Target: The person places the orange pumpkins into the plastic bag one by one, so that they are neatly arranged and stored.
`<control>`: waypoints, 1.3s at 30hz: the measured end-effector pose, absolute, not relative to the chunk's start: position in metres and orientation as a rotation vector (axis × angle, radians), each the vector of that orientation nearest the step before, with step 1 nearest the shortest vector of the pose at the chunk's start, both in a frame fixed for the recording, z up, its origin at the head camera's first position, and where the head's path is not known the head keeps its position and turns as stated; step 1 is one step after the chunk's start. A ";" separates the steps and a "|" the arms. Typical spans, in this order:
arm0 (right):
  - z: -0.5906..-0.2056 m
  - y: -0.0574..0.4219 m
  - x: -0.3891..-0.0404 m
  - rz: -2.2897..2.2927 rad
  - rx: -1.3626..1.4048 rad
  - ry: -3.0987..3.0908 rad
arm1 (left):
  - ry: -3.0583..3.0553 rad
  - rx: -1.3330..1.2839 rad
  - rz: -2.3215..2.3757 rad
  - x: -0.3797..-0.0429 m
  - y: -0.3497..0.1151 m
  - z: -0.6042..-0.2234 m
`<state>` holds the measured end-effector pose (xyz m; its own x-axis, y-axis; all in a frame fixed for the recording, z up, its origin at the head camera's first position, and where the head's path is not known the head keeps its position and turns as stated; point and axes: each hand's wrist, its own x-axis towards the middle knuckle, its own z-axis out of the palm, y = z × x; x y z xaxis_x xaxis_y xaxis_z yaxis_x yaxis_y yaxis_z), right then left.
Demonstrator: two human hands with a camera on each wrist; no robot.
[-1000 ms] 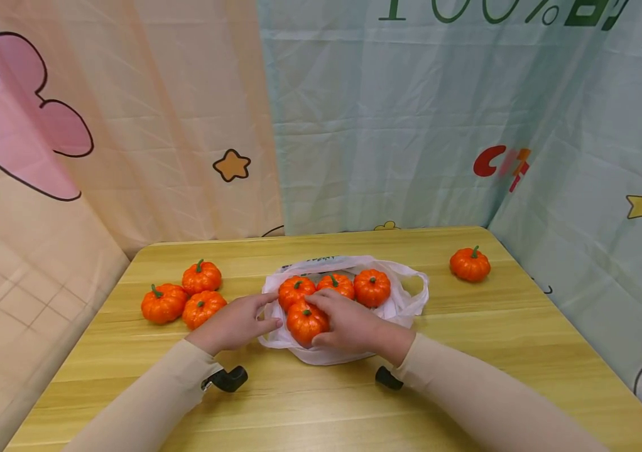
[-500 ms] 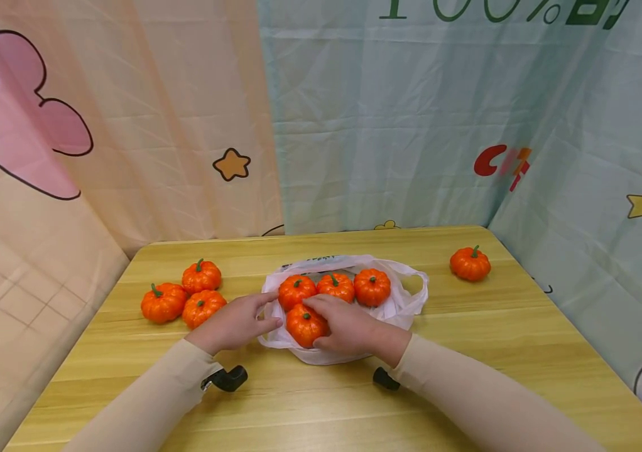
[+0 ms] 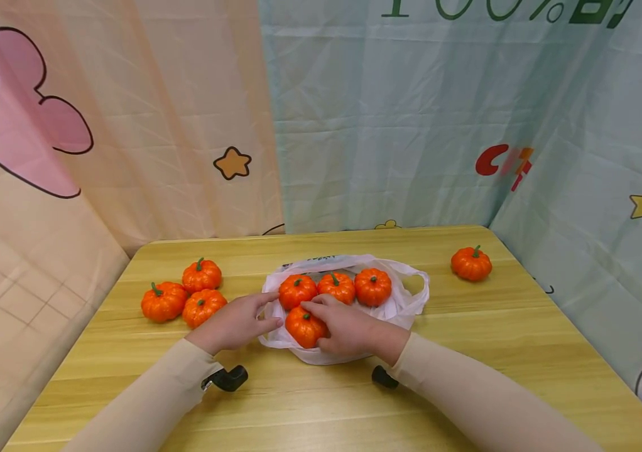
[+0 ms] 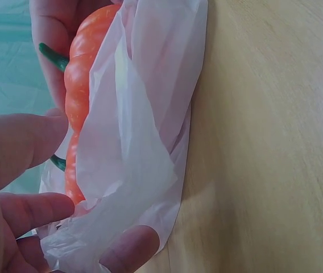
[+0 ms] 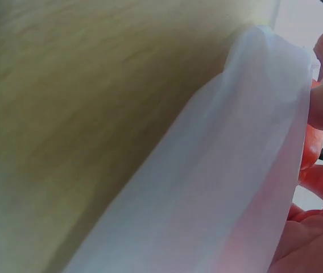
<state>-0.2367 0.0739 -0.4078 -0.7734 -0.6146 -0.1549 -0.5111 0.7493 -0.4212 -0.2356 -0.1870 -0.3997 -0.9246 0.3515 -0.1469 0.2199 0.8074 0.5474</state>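
A white plastic bag (image 3: 326, 356) lies spread on the table with several small orange pumpkins showing in its mouth. My right hand (image 3: 352, 325) holds the nearest pumpkin (image 3: 300, 328), fingers over its far right side and thumb at its near side. At the bag's left edge is my left hand (image 3: 236, 323); in the left wrist view its thumb (image 4: 132, 250) lies outside the bag film (image 4: 127, 142) and the fingers inside. Behind the front pumpkin sit a left pumpkin (image 3: 297, 290), a middle pumpkin (image 3: 337, 287) and a right pumpkin (image 3: 373, 287).
Three loose pumpkins (image 3: 164, 302) cluster on the wooden table (image 3: 321, 414) left of the bag. A single pumpkin (image 3: 471, 263) stands at the back right. Printed curtains (image 3: 383, 125) hang behind the table and along its sides.
The front pumpkin has shifted slightly left in the bag, with my right hand moving along. My left hand has stayed at the bag's left edge.
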 end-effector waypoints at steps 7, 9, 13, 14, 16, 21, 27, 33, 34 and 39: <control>-0.404 0.072 -0.235 -0.475 -0.931 2.656 | 2.727 0.423 0.832 -0.235 -0.186 -0.399; -0.403 0.072 -0.234 -0.467 -0.936 2.661 | 2.724 0.424 0.836 -0.235 -0.186 -0.399; -0.402 0.069 -0.234 -0.455 -0.923 2.669 | 2.726 0.423 0.835 -0.235 -0.186 -0.399; -0.402 0.068 -0.234 -0.454 -0.916 2.669 | 2.722 0.420 0.837 -0.234 -0.186 -0.399; -0.402 0.066 -0.234 -0.455 -0.893 2.668 | 2.719 0.415 0.837 -0.234 -0.186 -0.398; -0.403 0.064 -0.235 -0.477 -0.862 2.666 | 2.717 0.419 0.836 -0.234 -0.185 -0.397; -0.405 0.065 -0.235 -0.500 -0.844 2.665 | 2.704 0.414 0.843 -0.233 -0.185 -0.397; -0.405 0.065 -0.236 -0.508 -0.838 2.663 | 2.698 0.416 0.841 -0.234 -0.185 -0.398; -0.405 0.065 -0.236 -0.511 -0.839 2.662 | 2.700 0.415 0.837 -0.234 -0.185 -0.398; -0.406 0.065 -0.237 -0.520 -0.818 2.660 | 2.697 0.418 0.833 -0.234 -0.185 -0.398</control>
